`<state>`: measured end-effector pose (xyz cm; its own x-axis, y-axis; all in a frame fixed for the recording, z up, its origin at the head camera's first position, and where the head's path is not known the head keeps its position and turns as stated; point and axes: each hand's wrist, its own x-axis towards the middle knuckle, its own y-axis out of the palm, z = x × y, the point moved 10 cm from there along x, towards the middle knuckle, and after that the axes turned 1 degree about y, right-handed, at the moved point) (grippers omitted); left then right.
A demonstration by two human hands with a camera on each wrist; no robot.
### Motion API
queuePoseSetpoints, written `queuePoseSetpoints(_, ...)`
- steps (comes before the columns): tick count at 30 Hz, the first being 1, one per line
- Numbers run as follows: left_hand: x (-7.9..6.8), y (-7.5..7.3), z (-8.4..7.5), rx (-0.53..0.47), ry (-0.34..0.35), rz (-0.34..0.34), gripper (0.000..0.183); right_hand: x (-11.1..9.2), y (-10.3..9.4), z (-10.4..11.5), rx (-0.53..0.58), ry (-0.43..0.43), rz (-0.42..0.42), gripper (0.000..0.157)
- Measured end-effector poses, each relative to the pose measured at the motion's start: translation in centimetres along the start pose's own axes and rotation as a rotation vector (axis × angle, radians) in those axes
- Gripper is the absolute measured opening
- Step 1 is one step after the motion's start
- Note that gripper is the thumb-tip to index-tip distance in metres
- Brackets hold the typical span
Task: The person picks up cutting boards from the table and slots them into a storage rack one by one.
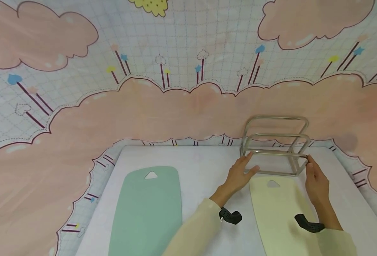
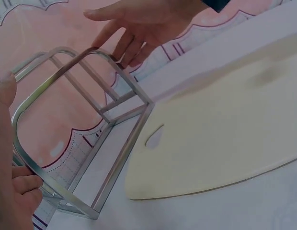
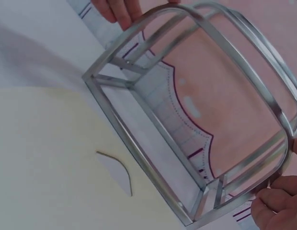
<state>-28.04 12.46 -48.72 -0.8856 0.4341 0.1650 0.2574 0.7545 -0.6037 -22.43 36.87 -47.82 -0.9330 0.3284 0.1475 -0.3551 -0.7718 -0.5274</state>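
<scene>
A silver metal rack (image 1: 284,153) with several rounded upright loops stands at the far right of the white table. At its left side is my left hand (image 1: 237,174), fingers touching the outer side of the front loop and thumb spread away. My right hand (image 1: 317,181) meets the opposite side with its fingertips; the left wrist view shows its thumb apart from the metal. Just in front of the rack lies a pale yellow cutting board (image 1: 278,209) with a small hole near its far end. Fingers of the right hand (image 3: 278,206) rest along the frame in the right wrist view.
A green cutting board (image 1: 150,209) lies flat on the left part of the white table (image 1: 207,161). Behind and around the table hangs a pink and white patterned cloth (image 1: 175,113). Black wrist straps (image 1: 230,216) sit on both arms.
</scene>
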Motion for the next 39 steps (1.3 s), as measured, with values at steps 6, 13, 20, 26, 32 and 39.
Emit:
queuePoseSetpoints(6, -0.1, -0.9, 0.3, 0.002, 0.067, -0.038, 0.057, -0.2, 0.5, 0.5, -0.009, -0.015, -0.003, 0.050)
queuePoseSetpoints(13, -0.3, -1.6, 0.5, 0.010, 0.136, -0.081, 0.056, -0.5, 1.0, 0.7, 0.017, -0.010, 0.015, 0.051)
queuePoseSetpoints(20, -0.9, -2.0, 0.6, -0.022, 0.164, -0.109, 0.058, -0.8, 1.5, 0.8, 0.003, -0.003, 0.030, 0.051)
queuePoseSetpoints(26, -1.0, -2.6, 0.8, -0.037, 0.134, -0.124, 0.059, -0.7, 1.8, 1.2, -0.003, 0.002, 0.042, 0.051)
queuePoseSetpoints(32, -1.5, -3.4, 1.3, -0.023, 0.131, -0.140, 0.060, -0.7, 2.4, 1.9, 0.008, -0.001, 0.065, 0.050)
queuePoseSetpoints(39, -2.3, -3.9, 1.7, -0.052, 0.145, -0.138, 0.062, -1.0, 3.1, 2.3, 0.003, -0.014, 0.072, 0.051)
